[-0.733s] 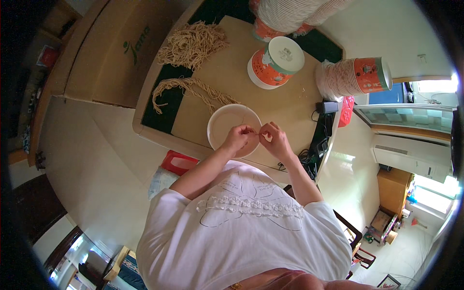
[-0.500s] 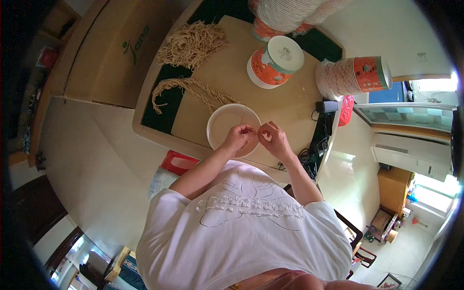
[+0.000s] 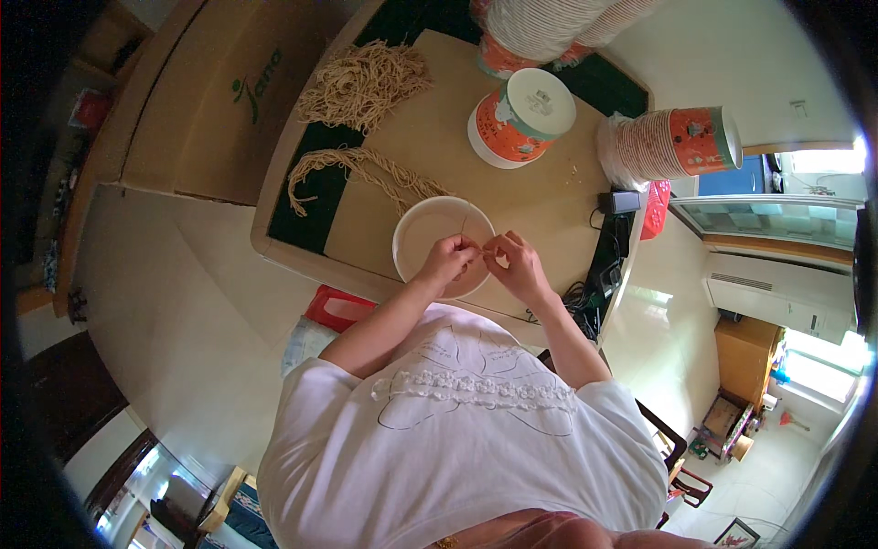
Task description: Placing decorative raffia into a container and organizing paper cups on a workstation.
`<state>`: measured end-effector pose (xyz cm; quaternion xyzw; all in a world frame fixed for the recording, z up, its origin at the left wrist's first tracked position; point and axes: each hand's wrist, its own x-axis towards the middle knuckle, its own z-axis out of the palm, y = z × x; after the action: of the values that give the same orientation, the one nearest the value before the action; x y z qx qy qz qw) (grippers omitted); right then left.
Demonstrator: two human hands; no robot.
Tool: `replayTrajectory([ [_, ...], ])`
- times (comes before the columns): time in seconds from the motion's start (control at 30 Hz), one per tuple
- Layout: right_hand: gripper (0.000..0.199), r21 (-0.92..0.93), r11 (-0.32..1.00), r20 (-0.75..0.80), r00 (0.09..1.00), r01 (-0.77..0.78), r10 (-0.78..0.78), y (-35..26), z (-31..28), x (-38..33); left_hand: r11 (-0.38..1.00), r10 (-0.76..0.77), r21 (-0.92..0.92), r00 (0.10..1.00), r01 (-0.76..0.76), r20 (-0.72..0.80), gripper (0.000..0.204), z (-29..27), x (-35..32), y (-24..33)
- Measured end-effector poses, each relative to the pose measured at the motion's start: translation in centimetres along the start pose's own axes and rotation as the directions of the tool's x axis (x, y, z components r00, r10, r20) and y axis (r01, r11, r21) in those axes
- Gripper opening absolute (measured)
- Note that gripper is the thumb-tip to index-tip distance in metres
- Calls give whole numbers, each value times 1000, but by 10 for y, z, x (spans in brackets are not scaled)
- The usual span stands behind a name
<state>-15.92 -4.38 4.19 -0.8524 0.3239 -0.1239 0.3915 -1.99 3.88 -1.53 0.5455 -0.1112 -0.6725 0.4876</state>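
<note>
A white paper bucket [image 3: 416, 240] stands at the table's near edge, its pale inside turned up toward me. Over its right side my two hands meet fingertip to fingertip. My left hand [image 3: 448, 261] is closed in a pinch on a thin tan cord [image 3: 466, 220], one strand of which runs up across the bucket's inside. My right hand [image 3: 518, 265] pinches at the same spot, by the right rim, its fingers curled around the cord. The exact hold between the fingertips is too small to make out. Just beyond the bucket lies a bundle of twisted tan cords [image 3: 366, 165].
A tangled heap of cord [image 3: 366, 84] lies at the far left. Orange-and-white buckets [image 3: 521, 123] stand upside down mid-table; a bagged stack [image 3: 668, 142] lies right. Black adapter [image 3: 620, 201] and cables [image 3: 585, 297] line the right edge. A large carton [image 3: 219, 101] is at left.
My right hand has shifted slightly left, closer to the left fingertips. The strand of cord now stands out more above my left hand.
</note>
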Motion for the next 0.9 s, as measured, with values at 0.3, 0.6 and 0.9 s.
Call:
replayTrajectory([
  [0.3, 11, -42, 999, -11, 1000, 7, -7, 3, 1, -1, 993, -15, -113, 1000, 18, 26, 6, -5, 1, 1],
  [0.6, 9, -65, 998, -26, 999, 20, -21, -2, -4, 0, 987, -67, -141, 995, 77, 77, 8, -4, -1, 3],
  [0.9, 6, -75, 997, -12, 1000, 10, -11, 2, 0, -1, 989, -58, -133, 998, 62, 38, 16, -8, 1, -2],
])
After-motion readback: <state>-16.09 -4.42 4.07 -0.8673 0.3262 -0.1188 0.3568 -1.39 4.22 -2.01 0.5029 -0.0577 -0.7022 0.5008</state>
